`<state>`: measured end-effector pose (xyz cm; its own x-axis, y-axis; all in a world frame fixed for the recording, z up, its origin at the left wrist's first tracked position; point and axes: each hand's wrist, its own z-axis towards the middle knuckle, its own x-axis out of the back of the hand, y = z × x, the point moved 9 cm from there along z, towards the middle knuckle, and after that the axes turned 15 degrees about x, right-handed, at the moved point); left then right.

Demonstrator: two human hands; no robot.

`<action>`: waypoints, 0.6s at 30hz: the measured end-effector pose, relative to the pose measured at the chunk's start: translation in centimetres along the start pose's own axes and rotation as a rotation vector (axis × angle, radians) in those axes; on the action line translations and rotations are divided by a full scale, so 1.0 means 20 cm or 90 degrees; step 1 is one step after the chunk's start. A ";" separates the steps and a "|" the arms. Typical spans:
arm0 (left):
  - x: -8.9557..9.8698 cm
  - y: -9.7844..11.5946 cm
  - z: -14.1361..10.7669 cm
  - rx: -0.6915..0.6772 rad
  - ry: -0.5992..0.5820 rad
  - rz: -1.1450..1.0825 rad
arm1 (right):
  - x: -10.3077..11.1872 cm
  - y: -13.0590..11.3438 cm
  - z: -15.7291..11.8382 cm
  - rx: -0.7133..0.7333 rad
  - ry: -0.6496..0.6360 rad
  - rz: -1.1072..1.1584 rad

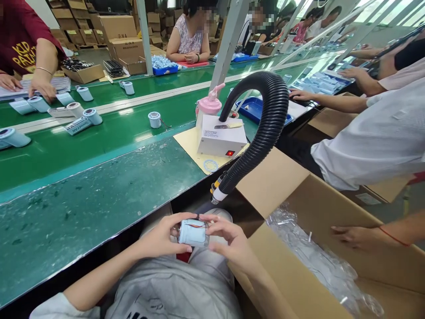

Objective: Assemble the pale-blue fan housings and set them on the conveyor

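A light blue cylindrical part (194, 233) with a thin reddish wire on its side lies level above my lap, with clear plastic around its ends. My left hand (165, 235) is wrapped round its left end, fingers on top and thumb below. At the right end, my right hand (229, 237) grips it between fingers and thumb. Beyond the hands, the white nozzle (219, 195) of a black ribbed hose (277, 104) points down toward them. The hose rises from a white box (222, 137) with a lit red switch.
A green bench (99, 195) edges my left side, with a conveyor (133, 122) behind carrying blue cylindrical parts. An open carton (292, 270) with clear plastic pieces (308, 248) stands right; a co-worker's hand (357, 237) reaches into it. A metal post (227, 48) rises behind the box.
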<state>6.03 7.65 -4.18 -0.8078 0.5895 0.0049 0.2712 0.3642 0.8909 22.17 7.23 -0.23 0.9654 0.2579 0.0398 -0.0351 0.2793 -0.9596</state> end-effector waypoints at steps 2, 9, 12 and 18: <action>-0.01 0.01 -0.01 0.007 -0.018 -0.053 | -0.03 -0.05 -0.02 0.079 -0.066 -0.085; -0.05 0.04 -0.06 0.010 -0.060 -0.097 | -0.09 -0.17 -0.09 0.296 -0.160 -0.282; -0.06 0.04 -0.07 0.011 -0.059 -0.092 | -0.10 -0.20 -0.10 0.328 -0.169 -0.311; -0.04 0.05 -0.11 0.023 -0.014 -0.044 | -0.17 -0.29 -0.11 0.457 -0.219 -0.455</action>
<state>5.88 5.93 -2.36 -0.8136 0.5776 -0.0672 0.2335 0.4304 0.8719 19.65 2.62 4.65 0.7010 0.0342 0.7124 0.2576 0.9193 -0.2976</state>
